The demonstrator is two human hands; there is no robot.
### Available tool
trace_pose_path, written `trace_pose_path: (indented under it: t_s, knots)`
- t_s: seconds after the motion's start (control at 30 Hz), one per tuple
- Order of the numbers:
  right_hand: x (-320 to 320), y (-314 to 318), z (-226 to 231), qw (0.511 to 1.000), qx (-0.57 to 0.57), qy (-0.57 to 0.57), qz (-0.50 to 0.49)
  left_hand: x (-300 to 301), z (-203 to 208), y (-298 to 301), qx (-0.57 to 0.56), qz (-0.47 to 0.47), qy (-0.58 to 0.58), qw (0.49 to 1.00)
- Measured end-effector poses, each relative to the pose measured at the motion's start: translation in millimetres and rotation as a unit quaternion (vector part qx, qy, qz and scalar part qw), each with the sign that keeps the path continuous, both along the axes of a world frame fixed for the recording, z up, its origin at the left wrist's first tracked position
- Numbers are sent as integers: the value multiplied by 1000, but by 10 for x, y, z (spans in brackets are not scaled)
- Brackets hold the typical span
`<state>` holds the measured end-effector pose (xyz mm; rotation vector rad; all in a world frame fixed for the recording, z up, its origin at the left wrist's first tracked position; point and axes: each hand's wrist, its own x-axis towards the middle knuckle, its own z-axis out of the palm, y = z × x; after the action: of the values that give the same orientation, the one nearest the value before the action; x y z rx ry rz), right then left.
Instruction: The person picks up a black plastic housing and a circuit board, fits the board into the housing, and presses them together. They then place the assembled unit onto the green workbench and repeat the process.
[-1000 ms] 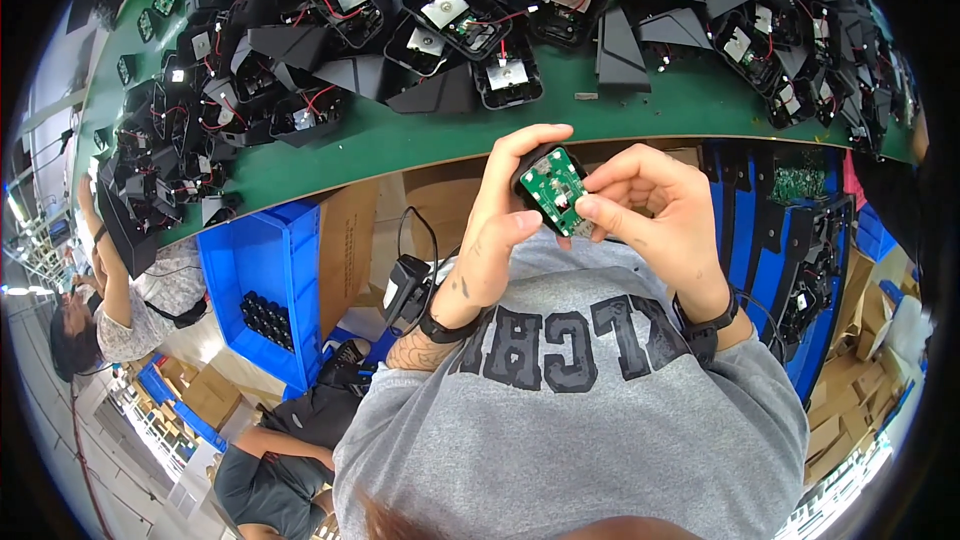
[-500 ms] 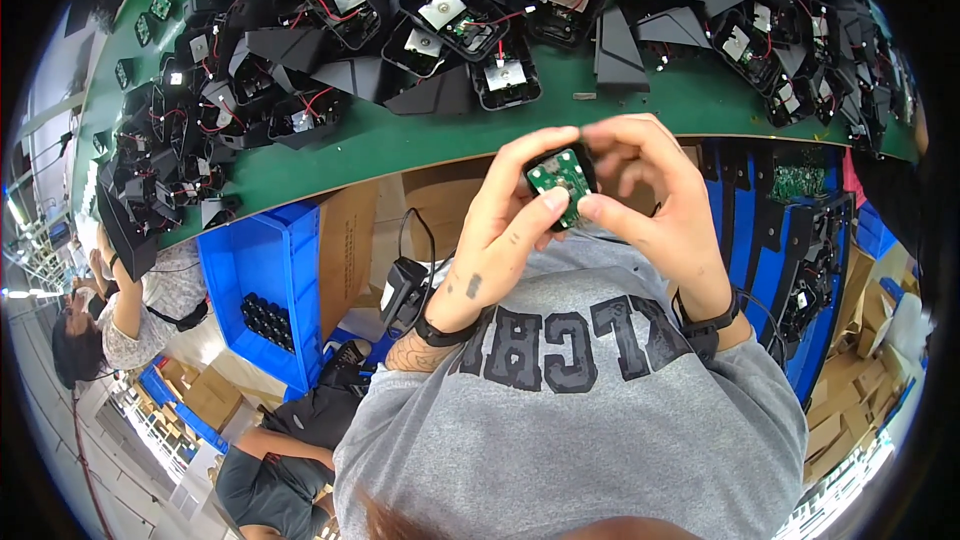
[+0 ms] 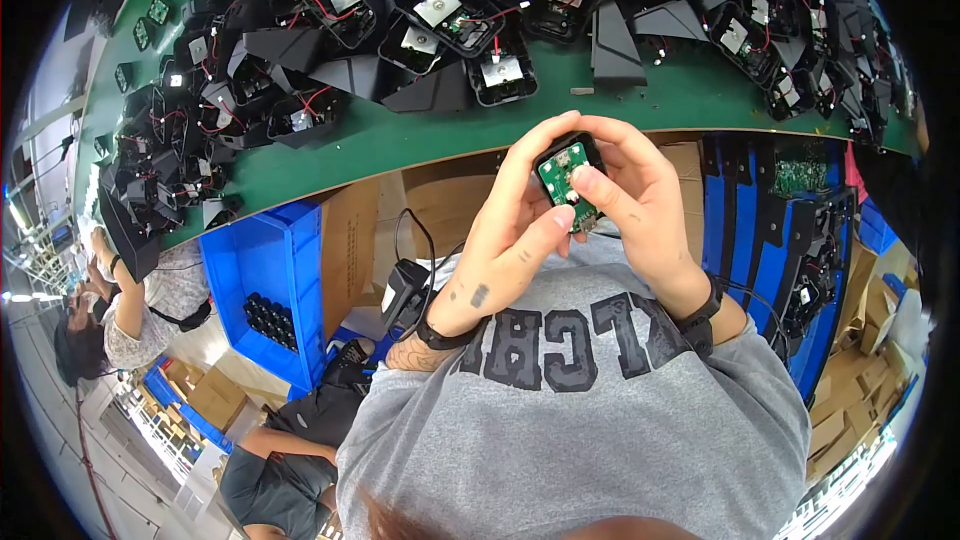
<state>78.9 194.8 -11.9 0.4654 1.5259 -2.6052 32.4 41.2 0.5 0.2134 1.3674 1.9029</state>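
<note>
Between both hands, in front of my chest near the table's edge, is a small black housing with a green circuit board (image 3: 553, 180) in its open face. My left hand (image 3: 515, 215) wraps the left side, its thumb lying on the board's lower part. My right hand (image 3: 637, 190) closes round the other side and presses its thumb on the board's middle. The fingers of both hands meet behind the far edge of the housing, where they are partly hidden.
Across the green table (image 3: 400, 135) lie many black housings (image 3: 437, 8) with metal plates and red wires. Loose circuit boards (image 3: 158, 10) rest at the far left. A blue bin (image 3: 305, 285) holding black parts stands below the table. Two other people (image 3: 280, 470) are at the left.
My right hand's fingers have closed round the housing, and its thumb has moved from the edge onto the board. The housing has shifted slightly right.
</note>
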Motion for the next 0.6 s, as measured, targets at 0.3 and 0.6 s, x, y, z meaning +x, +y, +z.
trace_pose_path:
  t_s: [0.3,0.6]
  knots:
    - [4,55,29,998,60,-8,26,-7,-9,14,-3,-2,-37,999]
    - [-11,102,-44,997,65,-2,46,-8,-12,0,-3,-19,-57,998]
